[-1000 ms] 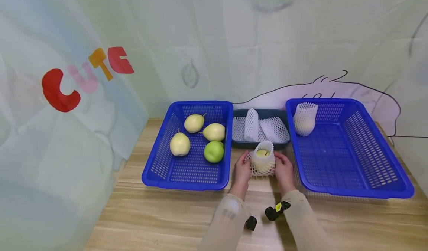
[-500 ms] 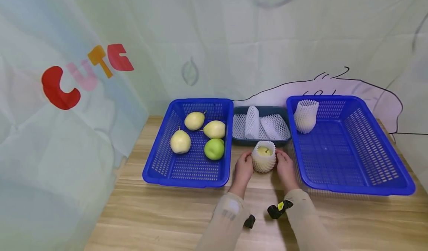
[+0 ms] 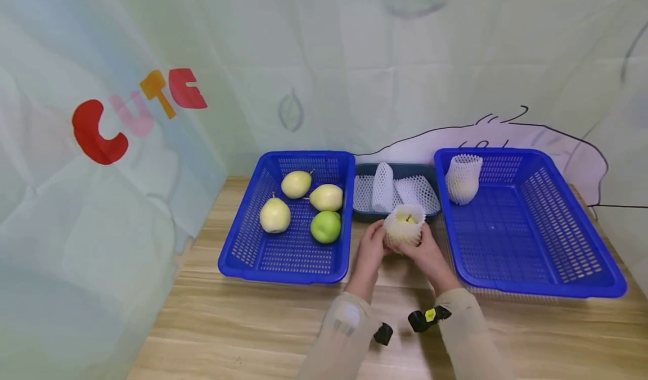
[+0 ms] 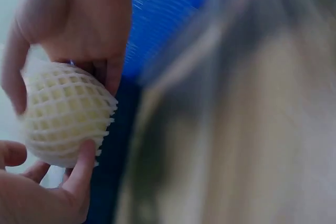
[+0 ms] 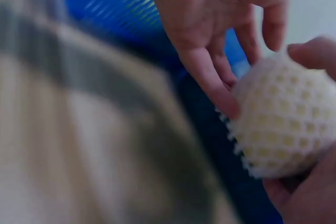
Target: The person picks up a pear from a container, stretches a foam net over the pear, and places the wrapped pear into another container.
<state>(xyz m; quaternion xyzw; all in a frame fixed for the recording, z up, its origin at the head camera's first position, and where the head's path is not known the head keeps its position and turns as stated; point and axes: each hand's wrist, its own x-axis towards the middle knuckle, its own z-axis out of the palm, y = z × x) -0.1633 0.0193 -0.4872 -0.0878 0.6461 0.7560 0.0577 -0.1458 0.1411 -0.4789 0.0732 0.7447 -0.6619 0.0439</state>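
Above the table, in front of the dark green tray, both hands hold a pale yellow pear (image 3: 403,229) dressed in a white foam net sleeve. The stem end shows through the sleeve's open top. My left hand (image 3: 371,249) grips it from the left, a fingertip pressing the netting in the left wrist view. My right hand (image 3: 427,253) grips from the right, its fingers reaching across the near side. Close up in the right wrist view, the sleeve (image 5: 283,119) fits snugly round the fruit, its jagged edge sticking out past the end.
In the left blue basket (image 3: 288,276) lie several pale pears (image 3: 275,216) and a green apple (image 3: 325,226). White foam nets (image 3: 383,188) fill the dark green tray (image 3: 365,216). A sleeved pear (image 3: 463,180) stands in the right blue basket's (image 3: 547,288) back left corner.
The loose lower netting has drawn in snugly round the pear. Both hands have moved the pear up and slightly right, toward the tray, and the right hand's fingers now reach across its near side.
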